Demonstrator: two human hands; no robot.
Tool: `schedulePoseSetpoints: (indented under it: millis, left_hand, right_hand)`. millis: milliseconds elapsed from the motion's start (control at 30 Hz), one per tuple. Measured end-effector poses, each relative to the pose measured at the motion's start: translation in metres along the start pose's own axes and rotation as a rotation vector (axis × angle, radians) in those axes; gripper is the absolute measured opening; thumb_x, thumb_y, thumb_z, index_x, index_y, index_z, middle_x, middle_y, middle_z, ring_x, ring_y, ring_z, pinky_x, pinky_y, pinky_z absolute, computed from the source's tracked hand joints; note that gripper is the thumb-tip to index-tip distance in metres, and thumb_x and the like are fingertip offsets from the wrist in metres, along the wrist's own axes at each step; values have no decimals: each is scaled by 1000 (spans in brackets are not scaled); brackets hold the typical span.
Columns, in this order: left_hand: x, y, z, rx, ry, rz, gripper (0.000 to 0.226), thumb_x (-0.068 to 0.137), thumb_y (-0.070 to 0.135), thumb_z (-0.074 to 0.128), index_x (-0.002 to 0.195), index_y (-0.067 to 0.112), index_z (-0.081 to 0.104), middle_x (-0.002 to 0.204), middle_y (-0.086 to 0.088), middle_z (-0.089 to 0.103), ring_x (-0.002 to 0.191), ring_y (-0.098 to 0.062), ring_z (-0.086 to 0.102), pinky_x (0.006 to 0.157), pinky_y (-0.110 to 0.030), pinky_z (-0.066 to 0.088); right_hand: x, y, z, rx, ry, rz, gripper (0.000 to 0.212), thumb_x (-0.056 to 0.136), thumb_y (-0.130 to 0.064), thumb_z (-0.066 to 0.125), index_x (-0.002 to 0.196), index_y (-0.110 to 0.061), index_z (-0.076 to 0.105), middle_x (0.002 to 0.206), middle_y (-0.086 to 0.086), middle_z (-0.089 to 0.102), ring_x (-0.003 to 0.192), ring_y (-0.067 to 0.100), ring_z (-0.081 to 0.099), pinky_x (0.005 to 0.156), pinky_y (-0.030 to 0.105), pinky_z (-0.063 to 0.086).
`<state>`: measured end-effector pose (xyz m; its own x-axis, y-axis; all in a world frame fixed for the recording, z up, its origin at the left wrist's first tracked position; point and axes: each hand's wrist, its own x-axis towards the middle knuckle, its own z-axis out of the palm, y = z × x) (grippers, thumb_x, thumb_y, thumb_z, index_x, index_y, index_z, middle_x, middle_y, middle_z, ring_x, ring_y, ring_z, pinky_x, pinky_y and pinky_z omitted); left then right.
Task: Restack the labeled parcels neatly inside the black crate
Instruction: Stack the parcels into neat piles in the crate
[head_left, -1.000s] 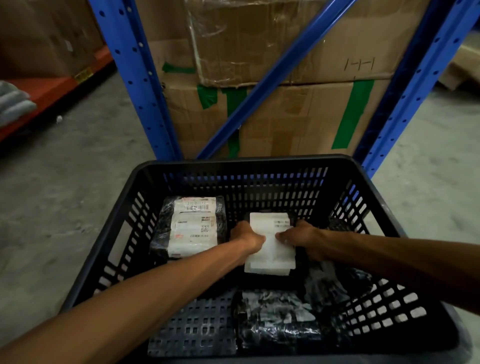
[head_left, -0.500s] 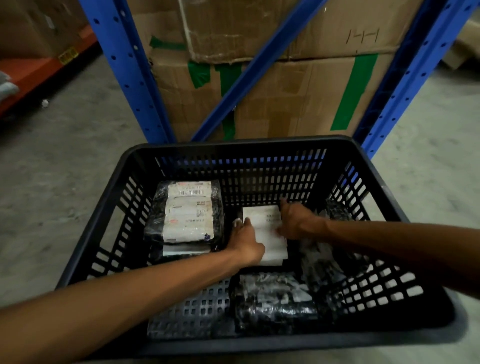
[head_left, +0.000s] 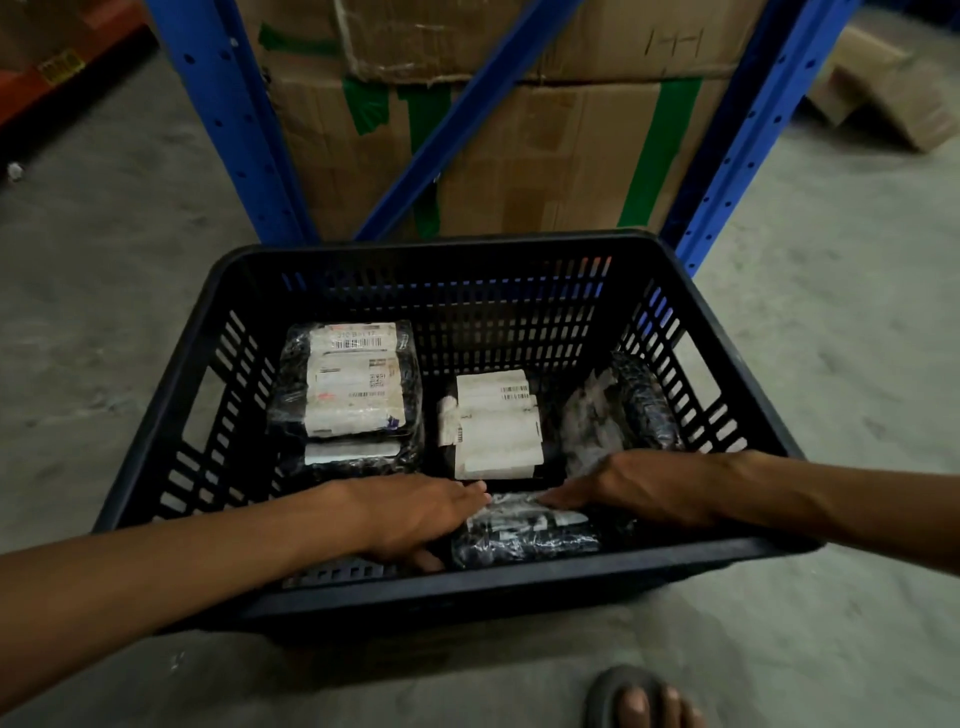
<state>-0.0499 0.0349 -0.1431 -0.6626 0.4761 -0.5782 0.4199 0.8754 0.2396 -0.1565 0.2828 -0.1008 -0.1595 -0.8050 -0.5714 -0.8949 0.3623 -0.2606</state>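
Observation:
A black slotted crate stands on the concrete floor. Inside, a stack of black-wrapped parcels with white labels lies at the left. A white-labelled parcel lies flat in the middle. Another black parcel leans against the right wall. A black shiny parcel lies at the near side. My left hand rests on its left end, fingers curled round the edge. My right hand lies on its right end. Whether the parcel is lifted off the crate floor is hidden.
Blue rack uprights and a diagonal brace stand just behind the crate, with large taped cardboard boxes between them. More flattened cardboard lies at the far right. A foot in a sandal is on the floor in front.
Both hands have let go of the white-labelled middle parcel, which now lies flat, and have moved back toward me onto the black parcel at the crate's near side.

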Motion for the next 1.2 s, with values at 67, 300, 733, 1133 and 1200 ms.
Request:
schedulePoseSetpoints:
  millis: [67, 300, 733, 1133, 1200]
  left_hand:
    - [0, -1, -1, -53, 32, -18, 71, 96, 27, 59, 154, 15, 19, 155, -12, 39, 134, -29, 49, 109, -40, 43]
    - [-26, -28, 12, -523, 84, -57, 47, 96, 50, 50, 137, 35, 34, 128, -6, 63, 116, -26, 61, 102, -43, 49]
    - [22, 3, -29, -1333, 778, -477, 32, 94, 41, 59, 116, 22, 44, 101, -2, 60, 85, -13, 59, 71, -29, 54]
    - [76, 1, -71, -881, 692, -889, 60, 97, 16, 53, 151, 8, 30, 148, -16, 45, 133, -34, 48, 106, -41, 47]
    - [85, 2, -70, -845, 500, -832, 85, 94, 7, 54, 159, 11, 0, 166, -18, 9, 150, -39, 21, 118, -41, 35]
  right_hand:
    - [2, 0, 0, 19, 16, -43, 75, 84, -12, 62, 154, -20, 36, 143, 9, 60, 127, 22, 59, 104, 30, 45]
    - [2, 21, -19, 880, -28, 11, 39, 88, -1, 69, 127, -1, 62, 111, 14, 73, 90, 19, 68, 78, 27, 58]
    - [17, 43, -35, 1602, 538, 441, 33, 98, -48, 50, 90, -18, 59, 73, 6, 49, 63, 22, 44, 61, 31, 35]
    - [98, 56, -29, 1123, 630, 600, 39, 87, -41, 70, 118, -24, 52, 110, -2, 70, 82, 8, 67, 60, 19, 52]
    - [118, 52, -18, 930, 462, 711, 83, 92, -50, 58, 154, -9, 22, 142, 13, 56, 115, 26, 62, 88, 30, 54]
